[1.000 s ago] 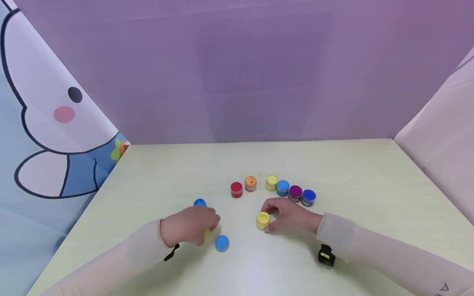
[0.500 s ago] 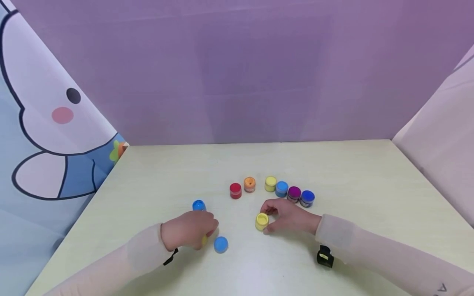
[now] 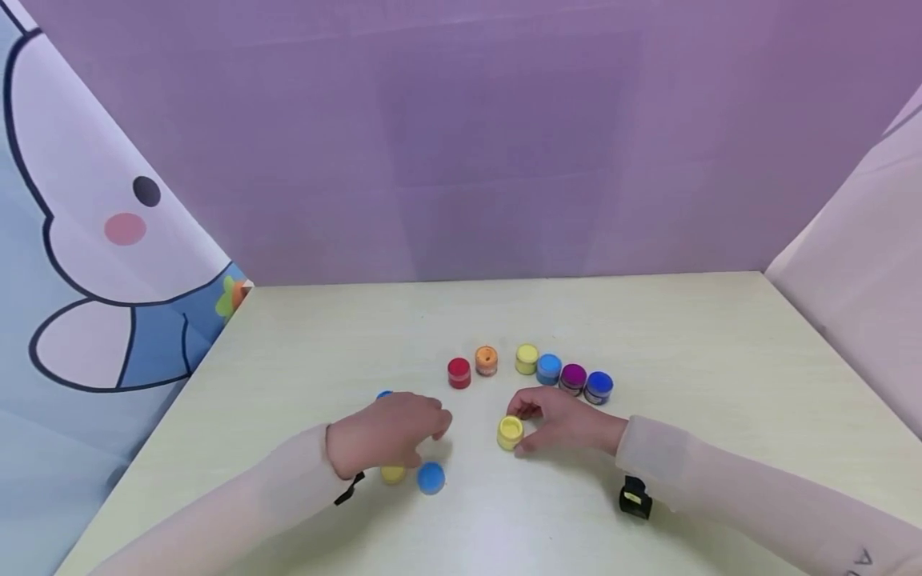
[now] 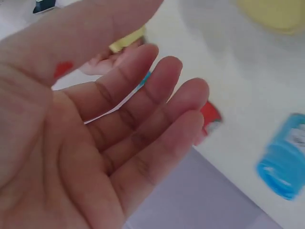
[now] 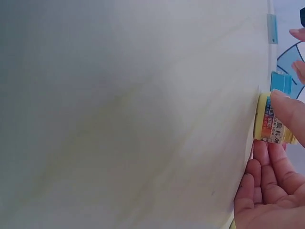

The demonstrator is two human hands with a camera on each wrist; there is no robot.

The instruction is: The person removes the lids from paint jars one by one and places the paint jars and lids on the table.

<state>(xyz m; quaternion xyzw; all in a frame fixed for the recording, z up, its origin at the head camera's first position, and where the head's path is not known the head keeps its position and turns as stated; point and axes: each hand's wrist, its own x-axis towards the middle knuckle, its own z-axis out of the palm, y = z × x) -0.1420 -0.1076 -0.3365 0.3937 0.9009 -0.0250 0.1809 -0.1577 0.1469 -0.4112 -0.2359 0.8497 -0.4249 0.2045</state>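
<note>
The right grip pinches a yellow jar on the bench; the left grip, thumb and fingers apart, hovers by a yellow lid.

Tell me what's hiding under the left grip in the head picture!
Past the left grip, a bit of a blue jar peeks out; on the near side, part of a yellow lid shows. The rest of both is covered there.
</note>
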